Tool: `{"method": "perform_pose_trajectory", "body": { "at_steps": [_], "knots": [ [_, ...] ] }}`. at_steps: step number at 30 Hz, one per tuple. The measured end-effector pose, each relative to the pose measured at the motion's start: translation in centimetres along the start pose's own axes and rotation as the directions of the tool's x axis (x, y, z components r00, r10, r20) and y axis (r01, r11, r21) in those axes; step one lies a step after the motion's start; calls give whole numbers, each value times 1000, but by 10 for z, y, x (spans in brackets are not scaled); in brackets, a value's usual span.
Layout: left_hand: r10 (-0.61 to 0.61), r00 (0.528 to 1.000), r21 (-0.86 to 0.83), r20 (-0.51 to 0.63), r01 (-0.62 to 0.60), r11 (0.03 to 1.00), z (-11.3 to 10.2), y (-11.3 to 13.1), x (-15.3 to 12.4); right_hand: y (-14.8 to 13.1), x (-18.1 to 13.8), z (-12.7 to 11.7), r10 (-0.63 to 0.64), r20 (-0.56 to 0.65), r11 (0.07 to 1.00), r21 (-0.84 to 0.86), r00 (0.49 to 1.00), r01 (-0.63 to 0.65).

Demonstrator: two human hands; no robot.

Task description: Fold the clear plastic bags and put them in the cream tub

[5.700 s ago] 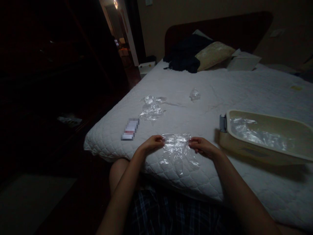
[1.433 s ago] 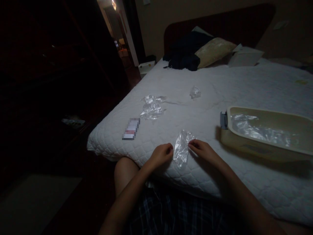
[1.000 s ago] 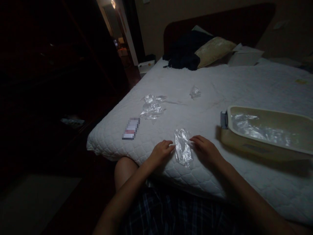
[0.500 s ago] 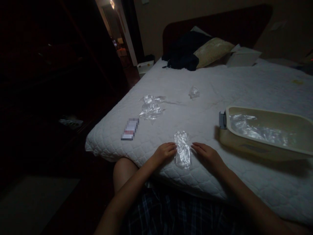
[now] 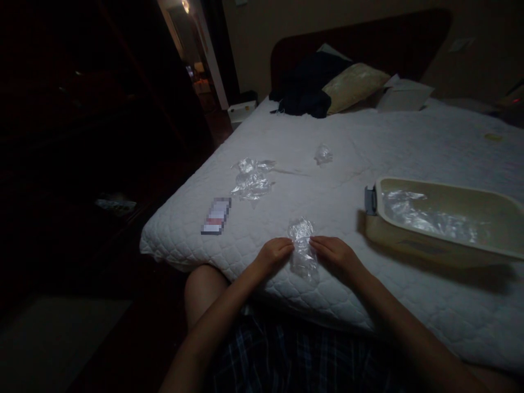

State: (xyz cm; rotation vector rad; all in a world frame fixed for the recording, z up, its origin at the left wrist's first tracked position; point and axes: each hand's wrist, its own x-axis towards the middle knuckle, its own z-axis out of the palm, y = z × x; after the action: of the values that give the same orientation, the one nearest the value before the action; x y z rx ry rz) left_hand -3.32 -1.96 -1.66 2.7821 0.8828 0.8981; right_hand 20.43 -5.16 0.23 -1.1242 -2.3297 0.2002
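From the person's head, forward and down, the left hand (image 5: pixel 276 255) and right hand (image 5: pixel 333 252) are viewed close, the bed (image 5: pixel 282 143) lengthwise, the headboard (image 5: pixel 393 46) from afar.

A flat, blurred thing shaped like a phone (image 5: pixel 216 216) lies left of the fingers (image 5: pixel 285 245). Far past the fingers are a dark heap of cloth (image 5: pixel 307 98), a yellowish pillow (image 5: pixel 356 87) and a dark red-brown headboard (image 5: pixel 393 46).

glossy, crinkled plastic bag (image 5: pixel 303 258) — smooth plastic bin (image 5: pixel 413 245) — quilted, matt cloth bedcover (image 5: pixel 339 202)
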Motion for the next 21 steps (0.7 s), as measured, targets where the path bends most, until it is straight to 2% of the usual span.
{"method": "perform_pose_trajectory", "body": {
  "at_steps": [5, 10, 13, 21],
  "knots": [
    [21, 1000, 4, -11, -21, 1000, 3, -3, -1, -1, -4, 1, -52, 10, 998, -21, 999, 52],
    [72, 997, 51, 29, -74, 996, 1, -1, 3, -2, -6, -1, -83, 34, 996, -35, 996, 85],
    [56, 997, 58, 44, -59, 997, -2, 1, 5, -2, -3, -2, -94, 49, 993, -61, 994, 97],
    [27, 998, -66, -59, -31, 997, 2, -1, 2, -1, 2, 8, -123, -51, 984, -134, 991, 115]
  ]
}}
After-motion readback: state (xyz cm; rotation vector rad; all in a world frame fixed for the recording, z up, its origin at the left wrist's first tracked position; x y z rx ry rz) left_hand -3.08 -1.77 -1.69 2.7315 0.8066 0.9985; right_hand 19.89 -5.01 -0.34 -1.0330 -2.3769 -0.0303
